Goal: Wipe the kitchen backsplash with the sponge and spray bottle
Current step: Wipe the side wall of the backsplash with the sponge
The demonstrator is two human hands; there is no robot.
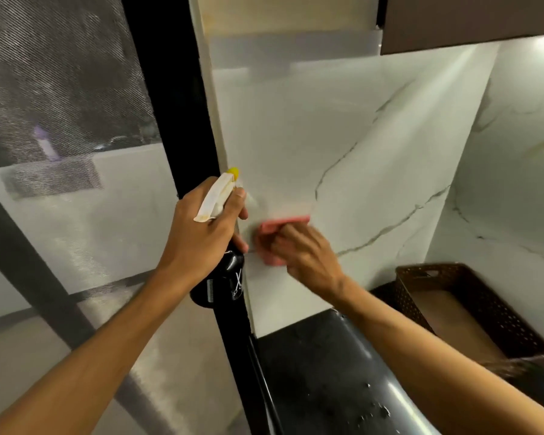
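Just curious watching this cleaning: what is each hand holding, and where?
The left hand grips the spray bottle around its neck, under the white trigger head. The right hand holds the pink sponge by its back, against the backsplash.

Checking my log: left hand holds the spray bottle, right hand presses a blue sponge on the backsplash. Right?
No: the head view shows the sponge is pink, not blue. Otherwise right: the left hand holds the spray bottle and the right hand presses the sponge on the backsplash.
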